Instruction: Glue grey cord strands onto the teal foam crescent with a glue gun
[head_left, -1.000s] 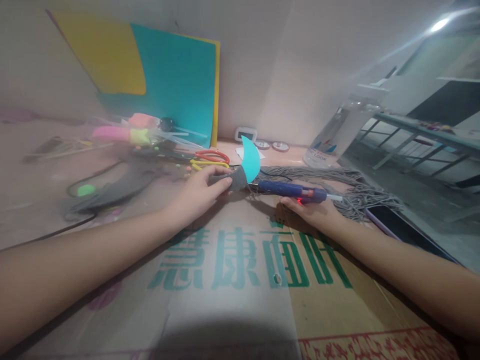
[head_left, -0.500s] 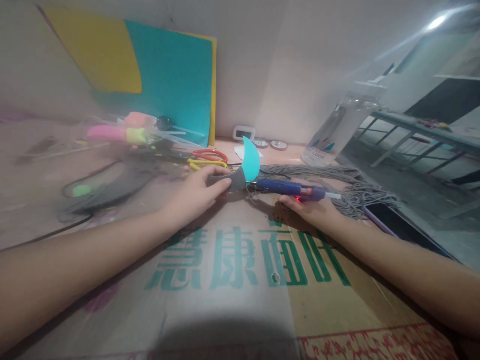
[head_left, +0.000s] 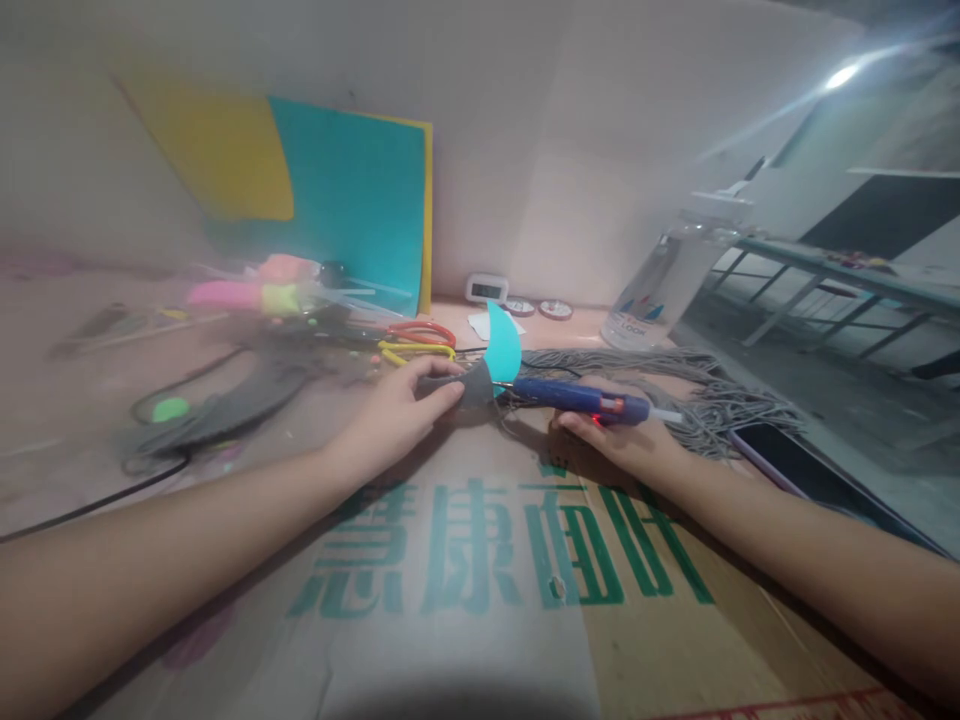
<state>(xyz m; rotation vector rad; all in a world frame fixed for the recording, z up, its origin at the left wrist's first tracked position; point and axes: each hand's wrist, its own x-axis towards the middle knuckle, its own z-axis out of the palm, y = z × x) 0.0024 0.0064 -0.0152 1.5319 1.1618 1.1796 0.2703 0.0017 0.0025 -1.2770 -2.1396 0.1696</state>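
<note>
My left hand (head_left: 409,405) is closed, thumb and fingers pinching a dark grey piece (head_left: 474,388) that looks like felt or card. From its right end a curved turquoise piece (head_left: 504,345) stands up. My right hand (head_left: 619,432) grips a blue hot glue gun (head_left: 562,394), with a red light glowing near its handle and a pale glue stick (head_left: 666,415) poking out of its back. The gun's metal nozzle points left and meets the base of the turquoise piece; whether it touches is hard to tell.
Scissors (head_left: 417,340) with red and yellow handles lie behind my left hand. Grey cords (head_left: 720,390), a phone (head_left: 825,480) and a clear bottle (head_left: 660,285) are on the right. Turquoise and yellow sheets (head_left: 360,200) lean on the wall. Printed cardboard (head_left: 480,650) covers the table.
The view has tilted up slightly, so everything sits lower in the picture. The glue gun's nozzle has shifted a little against the base of the turquoise piece. Both hands keep their holds.
</note>
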